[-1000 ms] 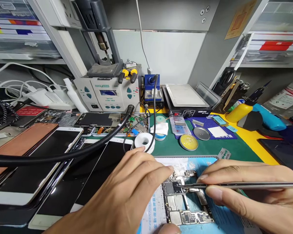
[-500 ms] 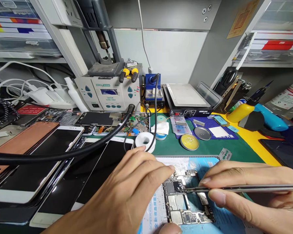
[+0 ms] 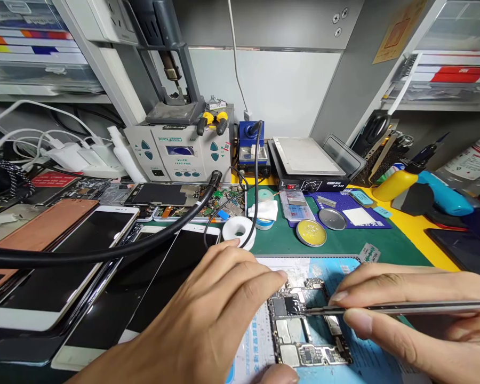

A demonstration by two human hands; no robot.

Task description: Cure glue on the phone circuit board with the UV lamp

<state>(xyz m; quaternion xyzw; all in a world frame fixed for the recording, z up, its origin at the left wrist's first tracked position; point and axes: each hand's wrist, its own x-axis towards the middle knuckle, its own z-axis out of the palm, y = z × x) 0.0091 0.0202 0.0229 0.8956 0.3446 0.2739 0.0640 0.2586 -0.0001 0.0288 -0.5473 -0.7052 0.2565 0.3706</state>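
Note:
A phone motherboard (image 3: pixel 290 327) with metal shields and a shiny black chip (image 3: pixel 292 305) lies on a blue and white repair mat (image 3: pixel 370 349). My left hand (image 3: pixel 220 304) spans the board's left side, index fingertip at its upper edge and thumb at its lower edge, holding it between them. In my right hand (image 3: pixel 404 309), thumb and fingers pinch slim metal tweezers (image 3: pixel 388 308), held nearly level. Their dark tip points left, at the right edge of the black chip. Whether the tip touches the chip, I cannot tell.
Behind the mat stand an open tin of yellow paste (image 3: pixel 311 233), a white solder spool (image 3: pixel 238 230) and a heating plate (image 3: pixel 308 160). A thick black hose (image 3: pixel 144 250) from the hot-air station (image 3: pixel 180 154) crosses above several phones (image 3: pixel 72 261) at left.
The tweezers' tip has shifted slightly right, away from the middle of the black chip. My left hand and the board keep the same position.

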